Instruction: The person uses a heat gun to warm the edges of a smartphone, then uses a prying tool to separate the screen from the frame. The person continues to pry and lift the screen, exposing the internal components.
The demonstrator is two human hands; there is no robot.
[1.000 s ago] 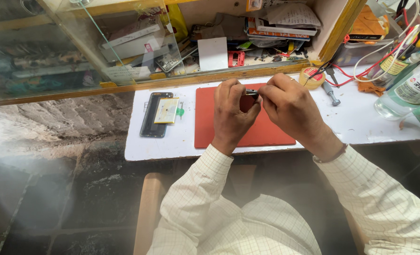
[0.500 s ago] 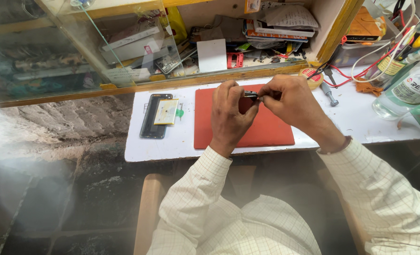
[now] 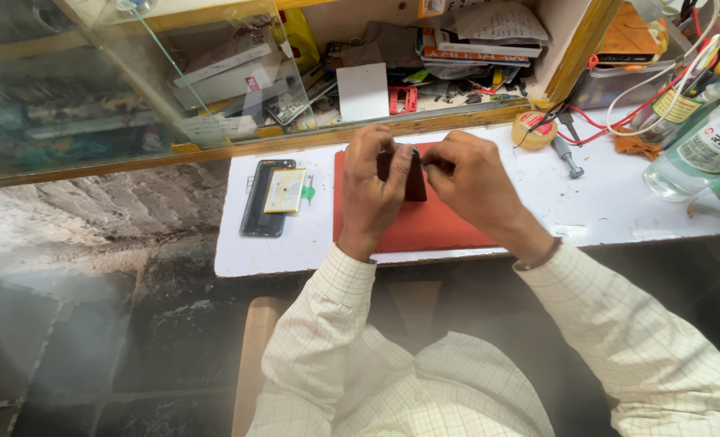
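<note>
Two bare hands meet over a flat red rectangular work mat [image 3: 424, 231] laid on the narrow white bench top [image 3: 619, 210], both reaching out of pale checked shirt sleeves at the near edge. Between them stands a small dark rectangular phone-like slab [image 3: 414, 176], held just above the mat's far half. Fingers of the left hand [image 3: 373, 190] are curled close around its left side, thumb and fingertips pinching it, and the right hand [image 3: 473, 188] has its fingers bunched tight at the slab's upper right edge; whether they grip something small there I cannot tell. Left of the mat, apart from it, lies a black opened phone body with a pale yellowish battery [image 3: 272, 196] resting on it. To the right, well clear of the hands, sit a yellow roll of tape [image 3: 534, 129] and a short grey metal tool [image 3: 566, 158], with a clear plastic bottle [image 3: 696, 158] at the bench's end. Beyond the wooden ledge is a shelf crowded with papers and boxes [image 3: 473, 40], and a glass pane [image 3: 174, 73] leans at the left.
</note>
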